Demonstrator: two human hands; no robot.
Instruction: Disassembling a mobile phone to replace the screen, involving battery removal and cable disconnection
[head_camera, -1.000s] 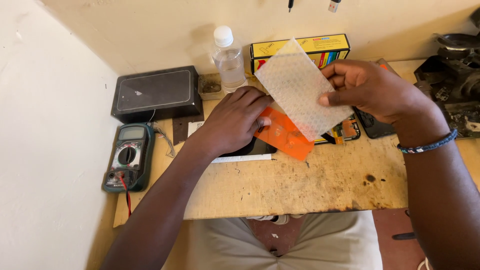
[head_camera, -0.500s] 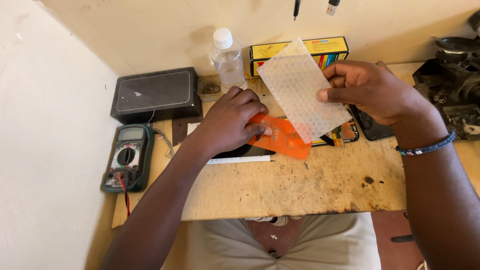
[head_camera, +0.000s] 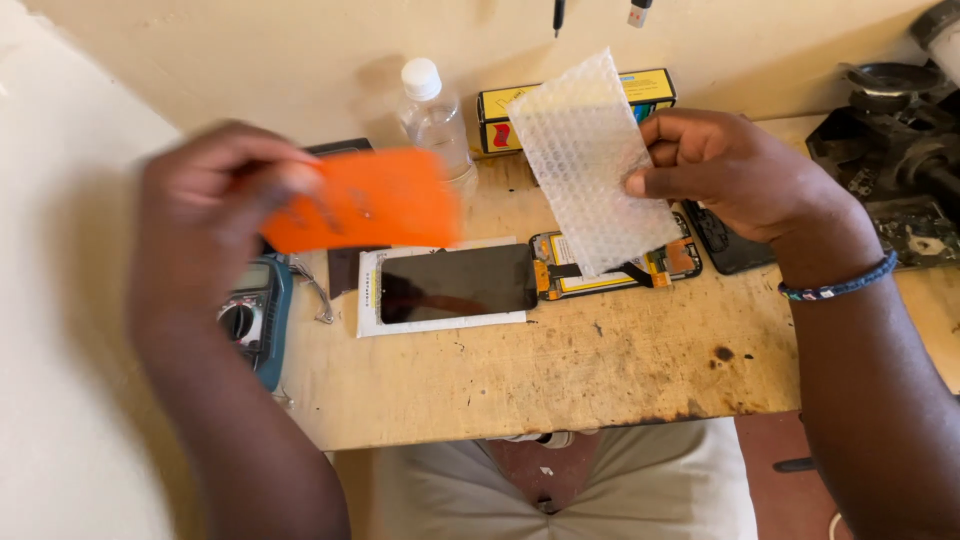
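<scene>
The orange card (head_camera: 365, 200) is pinched in the left hand (head_camera: 215, 210), raised over the worn wooden bench (head_camera: 620, 360) against a cream wall — earlier it lay pressed on the dark screen (head_camera: 455, 285), now uncovered. The right hand (head_camera: 735, 175) grips the bubble-wrap sheet (head_camera: 590, 150).

Your phone screen (head_camera: 455, 283) lies mid-surface (head_camera: 620, 370), opened phone (head_camera: 615, 268) right of it, bottle (head_camera: 433, 115) and box (head_camera: 575, 105) far (meter (head_camera: 255, 315) left).
</scene>
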